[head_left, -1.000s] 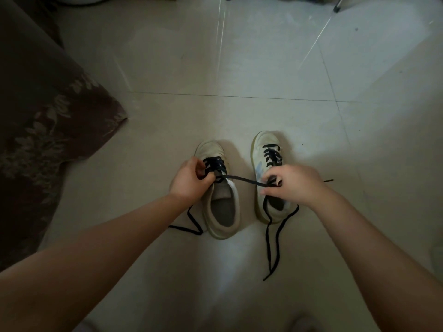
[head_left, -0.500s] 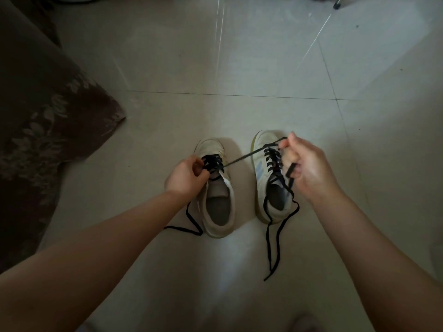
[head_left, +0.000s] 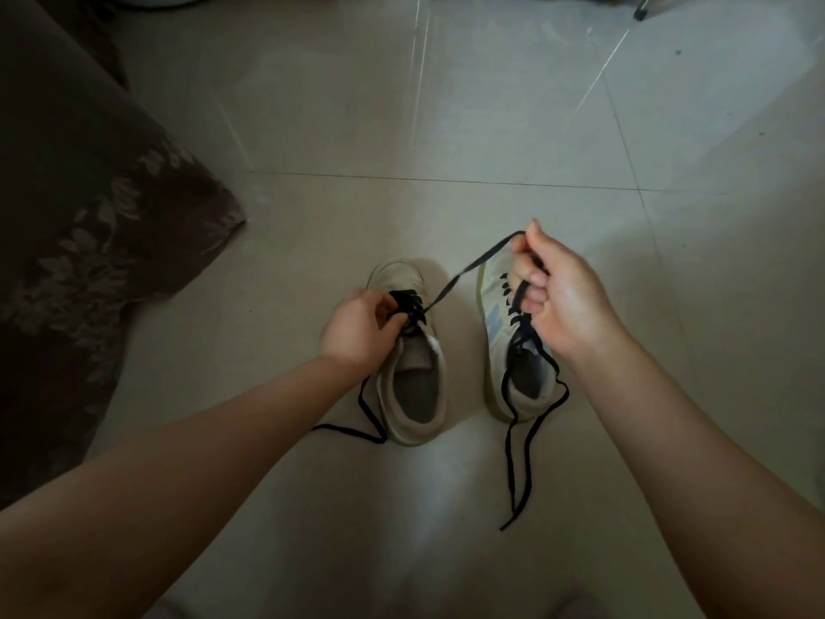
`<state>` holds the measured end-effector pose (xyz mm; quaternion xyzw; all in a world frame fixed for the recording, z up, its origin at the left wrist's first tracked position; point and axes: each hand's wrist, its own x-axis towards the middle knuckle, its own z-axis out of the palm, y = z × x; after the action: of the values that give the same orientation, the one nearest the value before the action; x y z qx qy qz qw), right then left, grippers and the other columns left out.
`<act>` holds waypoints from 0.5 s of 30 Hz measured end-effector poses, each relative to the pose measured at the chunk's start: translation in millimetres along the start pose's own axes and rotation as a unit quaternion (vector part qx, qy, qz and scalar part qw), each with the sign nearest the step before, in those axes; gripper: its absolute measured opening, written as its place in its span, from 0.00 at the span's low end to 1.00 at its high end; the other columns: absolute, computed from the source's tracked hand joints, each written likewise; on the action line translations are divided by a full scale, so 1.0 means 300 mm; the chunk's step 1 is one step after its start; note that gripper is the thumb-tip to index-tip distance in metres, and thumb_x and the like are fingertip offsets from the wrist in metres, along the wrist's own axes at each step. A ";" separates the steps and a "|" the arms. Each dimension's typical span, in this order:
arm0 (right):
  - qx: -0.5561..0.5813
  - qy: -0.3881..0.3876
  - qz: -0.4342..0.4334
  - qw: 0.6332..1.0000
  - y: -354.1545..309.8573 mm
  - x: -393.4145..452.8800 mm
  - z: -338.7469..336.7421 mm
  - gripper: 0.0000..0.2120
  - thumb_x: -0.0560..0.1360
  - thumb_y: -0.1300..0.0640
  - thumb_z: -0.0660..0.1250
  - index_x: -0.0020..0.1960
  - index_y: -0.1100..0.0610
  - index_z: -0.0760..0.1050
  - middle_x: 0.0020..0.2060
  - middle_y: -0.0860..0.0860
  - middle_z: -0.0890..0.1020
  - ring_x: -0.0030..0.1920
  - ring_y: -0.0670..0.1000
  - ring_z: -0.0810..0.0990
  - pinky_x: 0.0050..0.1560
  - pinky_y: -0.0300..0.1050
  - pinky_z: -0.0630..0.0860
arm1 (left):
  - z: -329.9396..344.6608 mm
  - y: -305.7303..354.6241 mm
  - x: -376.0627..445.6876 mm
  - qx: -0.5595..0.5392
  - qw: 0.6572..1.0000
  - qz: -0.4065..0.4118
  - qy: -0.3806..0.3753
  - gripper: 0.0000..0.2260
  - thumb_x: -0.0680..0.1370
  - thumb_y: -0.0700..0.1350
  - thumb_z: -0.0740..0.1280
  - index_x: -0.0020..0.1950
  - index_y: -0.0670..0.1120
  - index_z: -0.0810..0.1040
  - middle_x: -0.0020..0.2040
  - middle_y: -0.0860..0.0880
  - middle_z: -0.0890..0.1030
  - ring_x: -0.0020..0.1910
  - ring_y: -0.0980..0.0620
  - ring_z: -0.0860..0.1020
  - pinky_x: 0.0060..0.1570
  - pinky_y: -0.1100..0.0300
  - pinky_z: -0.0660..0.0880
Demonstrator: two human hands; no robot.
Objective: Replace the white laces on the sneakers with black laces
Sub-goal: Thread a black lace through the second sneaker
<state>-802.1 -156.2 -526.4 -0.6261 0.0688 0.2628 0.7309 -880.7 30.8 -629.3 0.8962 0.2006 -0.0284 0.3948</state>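
Two off-white sneakers stand side by side on the tiled floor. The left sneaker [head_left: 417, 386] has a black lace [head_left: 464, 272] threaded through its front eyelets. My left hand [head_left: 361, 328] grips that sneaker at the laced part, fingers curled over the eyelets. My right hand [head_left: 562, 292] pinches the lace's free end, raised and pulled taut to the upper right, above the right sneaker [head_left: 504, 350]. The lace's other end trails on the floor left of the left sneaker. The right sneaker carries its own black lace [head_left: 513, 462], its ends lying loose toward me.
A dark brown floral fabric [head_left: 89, 243], perhaps a sofa cover, hangs at the left edge. Pale floor tiles [head_left: 446, 105] stretch beyond the shoes. A thin metal leg [head_left: 643, 8] shows at the top right.
My right hand has lifted from low over the right sneaker up and away to the right, drawing the black lace tight through the left sneaker's eyelets. My left hand stays on the left sneaker.
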 end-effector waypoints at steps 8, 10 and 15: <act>-0.319 -0.138 0.052 0.936 0.041 0.014 0.118 0.12 0.77 0.64 0.56 0.44 0.53 0.77 0.23 0.47 0.70 0.25 0.46 0.65 0.26 0.40 0.61 | -0.164 0.289 0.012 -0.111 0.954 0.177 -0.215 0.15 0.81 0.55 0.57 0.62 0.49 0.74 0.49 0.52 0.80 0.46 0.56 0.79 0.50 0.64 0.75; -0.398 -0.145 0.021 0.906 0.030 0.012 0.128 0.10 0.74 0.65 0.58 0.42 0.55 0.77 0.26 0.47 0.74 0.30 0.48 0.71 0.32 0.41 0.67 | -0.173 0.255 0.017 -0.030 0.964 0.179 -0.195 0.17 0.81 0.58 0.55 0.50 0.48 0.76 0.39 0.50 0.80 0.38 0.52 0.78 0.42 0.58 0.74; -0.513 -0.127 -0.038 0.848 0.024 0.025 0.109 0.06 0.77 0.50 0.66 0.42 0.48 0.78 0.36 0.44 0.81 0.44 0.46 0.80 0.42 0.35 0.70 | -0.229 0.082 0.060 0.113 0.979 0.168 -0.034 0.19 0.80 0.52 0.62 0.30 0.47 0.66 0.27 0.50 0.68 0.30 0.47 0.69 0.32 0.56 0.61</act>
<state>-806.5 -122.3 -529.4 -0.8752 -0.1928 0.3098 0.3176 -862.2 71.2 -568.8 0.9543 0.0290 -0.0140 0.2970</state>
